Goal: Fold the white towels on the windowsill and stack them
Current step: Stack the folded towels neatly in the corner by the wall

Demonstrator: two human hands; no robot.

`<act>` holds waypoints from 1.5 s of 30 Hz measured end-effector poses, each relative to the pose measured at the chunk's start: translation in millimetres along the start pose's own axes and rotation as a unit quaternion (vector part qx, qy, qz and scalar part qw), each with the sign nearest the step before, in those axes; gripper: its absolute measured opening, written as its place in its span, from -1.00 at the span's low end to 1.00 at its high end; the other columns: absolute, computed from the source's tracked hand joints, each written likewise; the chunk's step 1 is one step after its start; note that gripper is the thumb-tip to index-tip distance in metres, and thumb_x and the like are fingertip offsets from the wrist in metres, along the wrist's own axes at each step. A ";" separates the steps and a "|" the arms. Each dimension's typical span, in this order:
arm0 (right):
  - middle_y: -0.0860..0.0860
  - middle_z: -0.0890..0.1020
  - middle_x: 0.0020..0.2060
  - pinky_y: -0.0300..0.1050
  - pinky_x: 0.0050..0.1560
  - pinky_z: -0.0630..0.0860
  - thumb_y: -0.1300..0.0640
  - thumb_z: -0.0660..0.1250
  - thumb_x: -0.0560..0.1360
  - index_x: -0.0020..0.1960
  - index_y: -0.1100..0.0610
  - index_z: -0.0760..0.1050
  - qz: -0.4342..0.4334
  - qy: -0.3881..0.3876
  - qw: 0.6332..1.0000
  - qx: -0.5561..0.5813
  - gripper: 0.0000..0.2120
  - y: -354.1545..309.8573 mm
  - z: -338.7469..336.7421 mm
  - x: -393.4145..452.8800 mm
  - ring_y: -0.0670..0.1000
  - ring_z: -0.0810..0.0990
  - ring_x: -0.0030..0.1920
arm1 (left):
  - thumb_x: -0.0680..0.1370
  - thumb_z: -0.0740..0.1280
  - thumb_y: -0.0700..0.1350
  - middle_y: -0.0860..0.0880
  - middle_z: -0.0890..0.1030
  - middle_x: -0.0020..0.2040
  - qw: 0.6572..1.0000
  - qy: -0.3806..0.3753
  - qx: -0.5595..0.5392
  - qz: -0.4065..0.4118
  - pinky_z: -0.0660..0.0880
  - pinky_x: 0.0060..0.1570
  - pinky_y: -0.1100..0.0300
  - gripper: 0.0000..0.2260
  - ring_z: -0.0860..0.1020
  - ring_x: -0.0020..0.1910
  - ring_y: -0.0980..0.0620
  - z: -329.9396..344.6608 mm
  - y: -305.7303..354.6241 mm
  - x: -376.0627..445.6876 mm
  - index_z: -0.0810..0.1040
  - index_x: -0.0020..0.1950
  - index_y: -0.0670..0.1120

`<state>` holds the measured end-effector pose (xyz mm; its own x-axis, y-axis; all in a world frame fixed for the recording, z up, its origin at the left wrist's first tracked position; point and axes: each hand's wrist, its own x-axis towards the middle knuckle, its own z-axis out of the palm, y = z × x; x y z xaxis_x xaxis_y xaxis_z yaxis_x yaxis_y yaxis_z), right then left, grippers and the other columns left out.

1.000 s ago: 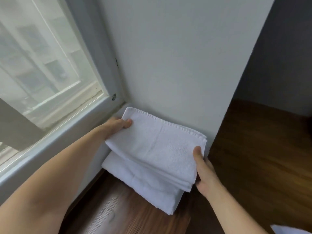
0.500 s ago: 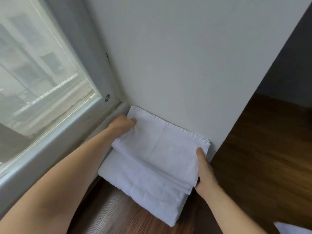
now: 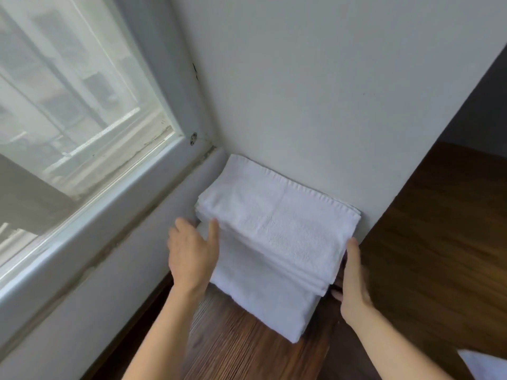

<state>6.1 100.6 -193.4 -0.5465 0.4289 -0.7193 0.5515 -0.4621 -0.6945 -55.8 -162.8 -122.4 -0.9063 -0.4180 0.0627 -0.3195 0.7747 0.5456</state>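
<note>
Two folded white towels stacked on the dark wooden sill [image 3: 247, 349], pushed into the corner against the white wall [image 3: 315, 91] beside the window [image 3: 68, 105]. Upper towel [image 3: 277, 226] lying flat, long axis along the wall, hemmed edge touching it; lower towel [image 3: 258, 294] jutting out nearer the viewer. No label or writing readable on either. Left hand [image 3: 192, 256] open, fingers relaxed, thumb touching the upper towel's left end. Right hand [image 3: 354, 281] open too, thumb straight against the right end, fingers under the edge, gripping nothing visibly. White cloth corner [image 3: 482, 366] at lower right.
</note>
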 end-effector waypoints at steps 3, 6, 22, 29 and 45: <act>-0.07 0.55 0.39 0.25 0.30 0.44 -0.78 0.20 0.07 0.48 -0.21 0.40 0.049 -0.052 0.997 0.011 0.11 7.2 2.5 -5.8 0.13 0.53 0.33 | 0.49 0.40 0.30 -0.27 0.36 0.42 0.962 -0.023 -0.158 -0.222 0.37 0.33 -0.20 -0.19 0.34 0.42 -0.29 30.9 -44.6 -34.7 0.25 0.47 -0.25; -0.08 0.51 0.44 0.28 0.40 0.37 -0.81 0.17 -0.03 0.52 -0.24 0.35 0.062 -0.066 0.996 0.006 0.23 9.8 5.5 -7.0 0.13 0.49 0.39 | 0.42 0.47 0.35 -0.19 0.29 0.52 0.875 -0.060 -0.298 -0.377 0.37 0.43 -0.13 0.00 0.38 0.44 -0.21 53.2 -61.5 -46.7 0.09 0.61 -0.15; -0.07 0.56 -0.28 -0.16 -0.39 0.52 -0.43 0.22 0.56 -0.13 -0.07 0.52 0.054 -0.108 0.986 0.115 -0.56 30.3 20.4 18.5 -0.03 0.50 -0.25 | 0.26 0.68 0.10 -0.05 0.74 0.11 0.706 -0.175 -0.534 -0.430 0.63 0.18 -0.08 -0.34 0.70 0.08 -0.07 77.2 -56.9 -48.3 0.62 0.29 -0.09; 0.03 0.68 0.25 0.14 0.36 0.51 -0.65 0.31 0.27 0.35 -0.05 0.60 0.034 -0.095 0.990 0.098 -0.11 55.0 9.7 19.9 0.11 0.63 0.24 | 0.32 0.62 0.20 -0.09 0.72 0.12 0.768 -0.217 -0.444 -0.409 0.62 0.18 -0.09 -0.31 0.68 0.09 -0.12 73.6 -79.0 -52.4 0.56 0.31 -0.15; 0.01 0.37 0.54 0.04 0.50 0.26 -0.45 0.08 0.58 0.61 -0.03 0.24 -0.076 0.022 0.994 0.070 -0.25 41.7 7.1 11.5 0.12 0.36 0.52 | 0.56 0.12 0.38 -0.15 0.21 0.62 0.949 -0.096 0.221 0.203 0.08 0.51 -0.28 -0.30 0.13 0.58 -0.27 86.1 88.2 14.2 0.21 0.58 0.00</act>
<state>18.3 80.7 -230.4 -0.5871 0.5335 -0.6089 0.3709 -0.4913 -0.7881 -120.7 -59.6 -145.3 -0.9997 0.0192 0.0173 0.0209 0.9944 0.1032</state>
